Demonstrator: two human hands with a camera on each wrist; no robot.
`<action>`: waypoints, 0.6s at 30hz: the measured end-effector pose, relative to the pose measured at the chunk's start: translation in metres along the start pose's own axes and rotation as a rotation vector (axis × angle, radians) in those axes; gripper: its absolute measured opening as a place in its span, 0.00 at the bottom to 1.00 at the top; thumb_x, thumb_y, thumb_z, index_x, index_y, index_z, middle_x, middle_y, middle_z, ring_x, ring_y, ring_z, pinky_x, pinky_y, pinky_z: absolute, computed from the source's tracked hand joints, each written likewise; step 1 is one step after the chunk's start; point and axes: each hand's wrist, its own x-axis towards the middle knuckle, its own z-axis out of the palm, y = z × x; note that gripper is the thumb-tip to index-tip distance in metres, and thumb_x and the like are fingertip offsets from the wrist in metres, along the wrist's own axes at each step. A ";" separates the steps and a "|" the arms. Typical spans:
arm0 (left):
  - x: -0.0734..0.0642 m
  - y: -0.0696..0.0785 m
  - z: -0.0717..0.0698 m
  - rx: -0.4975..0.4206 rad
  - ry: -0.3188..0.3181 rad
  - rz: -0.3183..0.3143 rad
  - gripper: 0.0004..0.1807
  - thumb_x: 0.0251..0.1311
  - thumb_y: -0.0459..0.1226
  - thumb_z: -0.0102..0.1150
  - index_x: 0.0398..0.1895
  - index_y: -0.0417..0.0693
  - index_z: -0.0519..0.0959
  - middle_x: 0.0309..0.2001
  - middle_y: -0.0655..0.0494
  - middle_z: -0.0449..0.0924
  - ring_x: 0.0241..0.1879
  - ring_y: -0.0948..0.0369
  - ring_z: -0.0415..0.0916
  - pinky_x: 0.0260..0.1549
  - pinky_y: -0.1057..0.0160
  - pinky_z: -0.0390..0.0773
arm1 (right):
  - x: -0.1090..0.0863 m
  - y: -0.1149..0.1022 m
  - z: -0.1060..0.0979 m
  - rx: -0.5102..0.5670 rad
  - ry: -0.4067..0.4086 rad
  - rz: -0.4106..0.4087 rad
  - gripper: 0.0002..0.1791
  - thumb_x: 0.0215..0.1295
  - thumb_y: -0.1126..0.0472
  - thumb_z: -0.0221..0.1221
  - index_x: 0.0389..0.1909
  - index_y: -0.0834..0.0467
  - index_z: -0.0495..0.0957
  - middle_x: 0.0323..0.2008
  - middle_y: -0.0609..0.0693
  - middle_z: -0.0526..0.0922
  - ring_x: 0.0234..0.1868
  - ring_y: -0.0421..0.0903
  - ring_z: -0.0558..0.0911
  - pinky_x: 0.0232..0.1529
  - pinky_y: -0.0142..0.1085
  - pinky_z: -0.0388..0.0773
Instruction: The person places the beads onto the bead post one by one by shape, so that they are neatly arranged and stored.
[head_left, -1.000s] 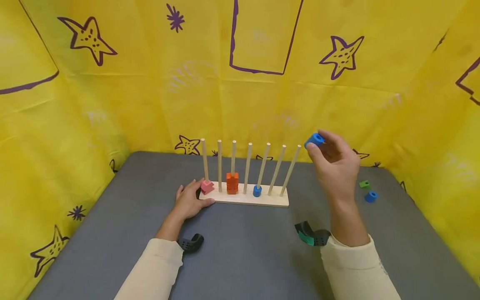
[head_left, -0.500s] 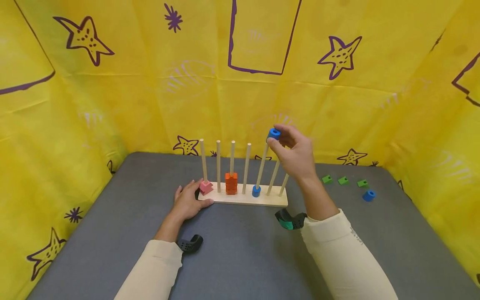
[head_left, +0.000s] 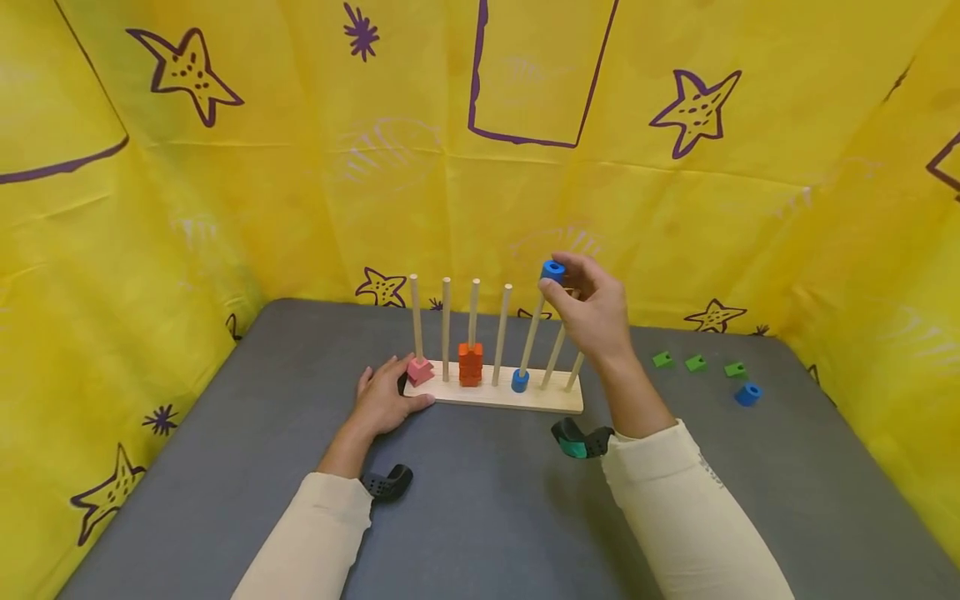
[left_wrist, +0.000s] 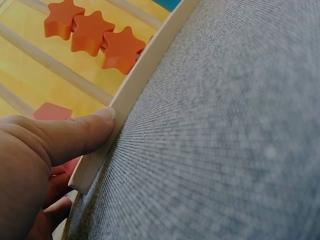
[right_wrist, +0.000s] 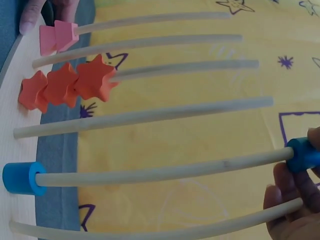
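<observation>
Grey counter (head_left: 480, 517); yellow cloth (head_left: 300, 208), purple-figured, beyond its back edge. Left hand (head_left: 381, 407): grip clamped on left end of peg rack (head_left: 472, 395), toward counter's back edge; fingers partly hidden. Right hand (head_left: 596, 308): grip clamped on blue cylinder (head_left: 553, 271) at tip of fifth peg (head_left: 532, 337); whether threaded, can't tell. Top of seventh peg (head_left: 575, 372) hidden. Green blocks (head_left: 696, 363), loose cylinder (head_left: 748, 394) toward right edge.

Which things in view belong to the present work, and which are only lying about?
In use: pale wooden peg board, held blue cylinder, threaded blue cylinder, three threaded orange stars, pink angular shape.

Lying loose, though probably belonging too: three green angular blocks, loose blue cylinder.
</observation>
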 end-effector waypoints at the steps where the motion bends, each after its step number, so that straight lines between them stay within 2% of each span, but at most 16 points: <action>1: 0.000 0.000 0.000 -0.001 0.000 0.001 0.45 0.52 0.45 0.72 0.71 0.38 0.62 0.68 0.37 0.62 0.71 0.46 0.48 0.66 0.44 0.30 | 0.000 0.001 -0.001 0.008 0.002 0.005 0.20 0.63 0.66 0.63 0.55 0.65 0.77 0.42 0.58 0.81 0.39 0.47 0.77 0.35 0.31 0.74; 8: 0.000 -0.001 0.001 0.000 0.011 0.001 0.45 0.52 0.44 0.72 0.70 0.37 0.62 0.67 0.36 0.62 0.71 0.45 0.49 0.66 0.43 0.30 | 0.004 0.003 -0.001 0.041 -0.037 -0.003 0.20 0.62 0.66 0.64 0.55 0.66 0.77 0.44 0.58 0.81 0.43 0.51 0.79 0.39 0.32 0.78; 13: 0.000 0.000 0.001 -0.002 0.001 -0.008 0.45 0.52 0.44 0.72 0.71 0.38 0.62 0.68 0.38 0.62 0.71 0.46 0.48 0.66 0.43 0.30 | 0.001 0.012 -0.002 0.055 -0.074 0.001 0.22 0.60 0.69 0.64 0.56 0.66 0.76 0.41 0.59 0.80 0.37 0.51 0.79 0.35 0.33 0.80; 18: 0.000 0.002 0.001 -0.003 0.001 -0.015 0.45 0.52 0.45 0.72 0.71 0.38 0.62 0.68 0.38 0.62 0.71 0.46 0.48 0.66 0.44 0.29 | -0.003 0.021 -0.001 0.095 -0.059 0.010 0.25 0.61 0.67 0.65 0.60 0.62 0.74 0.38 0.57 0.79 0.32 0.48 0.77 0.34 0.32 0.77</action>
